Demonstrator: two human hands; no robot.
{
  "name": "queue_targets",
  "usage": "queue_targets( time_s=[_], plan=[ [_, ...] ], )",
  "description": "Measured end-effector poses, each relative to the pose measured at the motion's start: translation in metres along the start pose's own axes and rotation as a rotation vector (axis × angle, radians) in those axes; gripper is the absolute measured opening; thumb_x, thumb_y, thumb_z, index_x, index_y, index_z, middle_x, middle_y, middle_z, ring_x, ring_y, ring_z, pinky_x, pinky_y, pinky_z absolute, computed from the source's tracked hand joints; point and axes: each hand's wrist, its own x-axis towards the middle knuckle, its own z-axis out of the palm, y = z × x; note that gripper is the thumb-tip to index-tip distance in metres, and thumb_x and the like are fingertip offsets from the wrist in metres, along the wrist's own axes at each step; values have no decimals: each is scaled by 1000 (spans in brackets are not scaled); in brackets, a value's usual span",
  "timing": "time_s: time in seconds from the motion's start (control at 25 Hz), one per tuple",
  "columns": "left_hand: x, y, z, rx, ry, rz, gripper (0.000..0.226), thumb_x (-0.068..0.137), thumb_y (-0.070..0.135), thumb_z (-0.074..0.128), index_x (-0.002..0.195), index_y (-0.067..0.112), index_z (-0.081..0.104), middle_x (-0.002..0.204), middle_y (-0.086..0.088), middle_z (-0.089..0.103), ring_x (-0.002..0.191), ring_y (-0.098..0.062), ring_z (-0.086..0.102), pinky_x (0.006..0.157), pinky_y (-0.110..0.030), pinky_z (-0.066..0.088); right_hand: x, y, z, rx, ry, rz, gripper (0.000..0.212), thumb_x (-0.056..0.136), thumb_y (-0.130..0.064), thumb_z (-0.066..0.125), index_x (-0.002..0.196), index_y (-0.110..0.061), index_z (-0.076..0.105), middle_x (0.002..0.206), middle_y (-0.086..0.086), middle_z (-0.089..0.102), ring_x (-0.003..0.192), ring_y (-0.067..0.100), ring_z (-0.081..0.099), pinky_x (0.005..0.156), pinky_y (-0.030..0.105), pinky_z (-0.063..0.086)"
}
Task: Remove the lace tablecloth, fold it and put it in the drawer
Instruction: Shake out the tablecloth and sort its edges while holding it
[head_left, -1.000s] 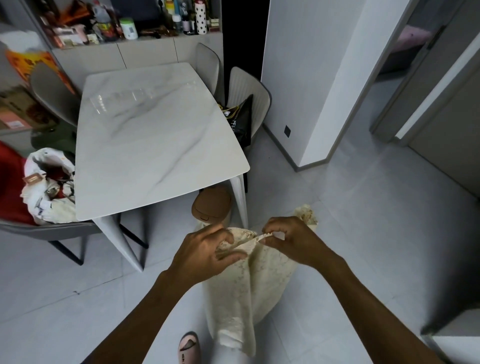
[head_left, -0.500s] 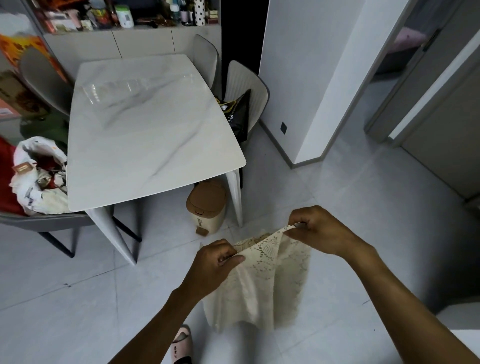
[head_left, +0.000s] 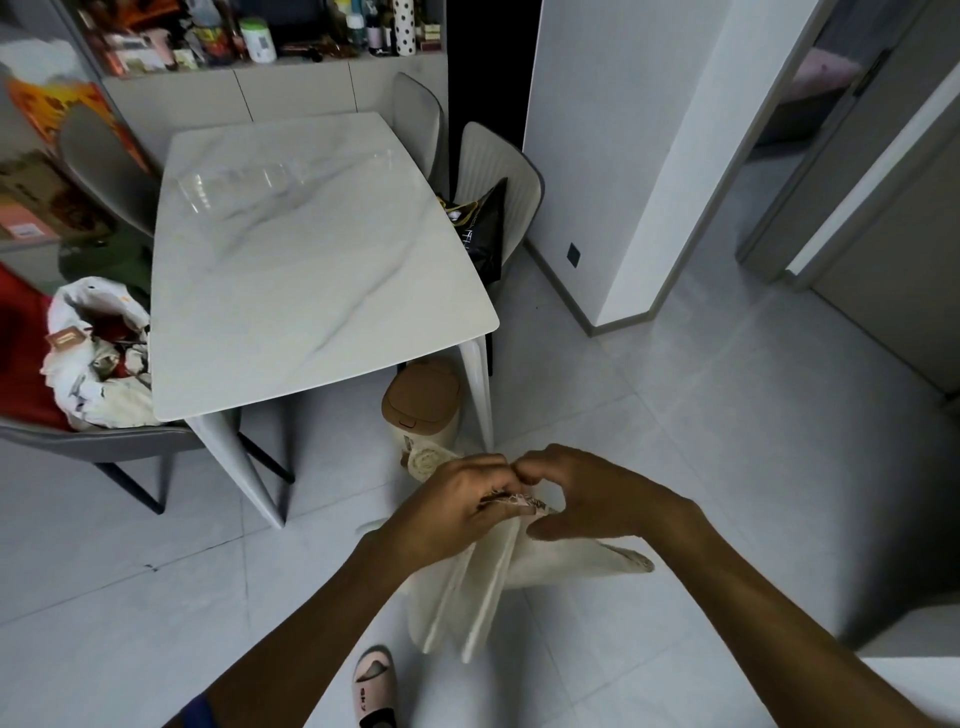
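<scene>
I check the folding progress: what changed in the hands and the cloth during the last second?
The left hand and right hand came together from apart, doubling the lace tablecloth into narrower hanging layers. Both keep hold of its top edge. The marble table stayed bare.

Two hands: left (head_left: 457, 506), right (head_left: 587, 493); one tablecloth (head_left: 467, 587); one table (head_left: 311, 270); one bin (head_left: 422, 400).

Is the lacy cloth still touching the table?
Apart. The head view shows the lace tablecloth hanging from the left hand and right hand, with floor between it and the bare table.
</scene>
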Motion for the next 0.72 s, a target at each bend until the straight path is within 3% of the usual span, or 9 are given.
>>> queue_targets(
  time_s=[0.12, 0.2, 0.28, 0.44, 0.52, 0.6, 0.72],
  plan=[
    [-10, 2, -9, -13, -45, 4, 15, 85, 30, 71, 91, 16, 70, 87, 7, 69, 79, -1, 61, 69, -16, 48, 5, -1, 8, 67, 52, -92, 20, 77, -23, 76, 91, -25, 62, 97, -10, 57, 99, 10, 54, 85, 34, 48],
    [-17, 2, -12, -49, -7, -78, 15, 80, 37, 74, 89, 30, 64, 83, 17, 68, 76, 1, 61, 63, -11, 44, 10, -6, 12, 195, 122, -138, 15, 76, -17, 77, 81, -13, 64, 92, -2, 63, 92, 15, 60, 82, 36, 50],
    [-27, -3, -18, -75, 43, -253, 34, 71, 50, 77, 90, 43, 51, 88, 31, 64, 77, 7, 61, 57, -5, 42, 12, -8, 12, 347, 179, -118, 18, 77, -13, 76, 72, -5, 60, 86, 7, 68, 84, 17, 66, 76, 32, 52],
    [-56, -32, -26, -157, -30, -411, 58, 62, 60, 81, 107, 45, 49, 99, 29, 64, 91, 5, 63, 65, -10, 49, 8, -6, 15, 465, 213, -76, 24, 78, -9, 71, 62, -10, 53, 83, 6, 71, 81, 14, 68, 71, 21, 52],
    [-66, -48, -29, -120, -173, -446, 49, 64, 57, 80, 105, 41, 58, 93, 27, 66, 86, 5, 63, 62, -9, 47, 8, -3, 17, 505, 235, -49, 26, 80, 2, 68, 61, -3, 51, 83, 10, 71, 77, 18, 67, 69, 24, 53],
    [-75, -66, -28, -17, -261, -465, 35, 70, 49, 79, 94, 26, 69, 78, 17, 66, 68, 1, 59, 58, -11, 41, 8, -2, 16, 581, 284, -18, 31, 79, 11, 63, 57, -3, 46, 82, 18, 69, 73, 21, 65, 67, 27, 54],
    [-87, -85, -26, -287, -109, -544, 15, 77, 28, 81, 74, 18, 70, 64, 5, 63, 58, 0, 53, 55, -18, 41, 7, -3, 12, 674, 346, -8, 36, 72, 10, 59, 52, -14, 42, 76, 21, 64, 68, 22, 60, 61, 26, 50]
  ],
)
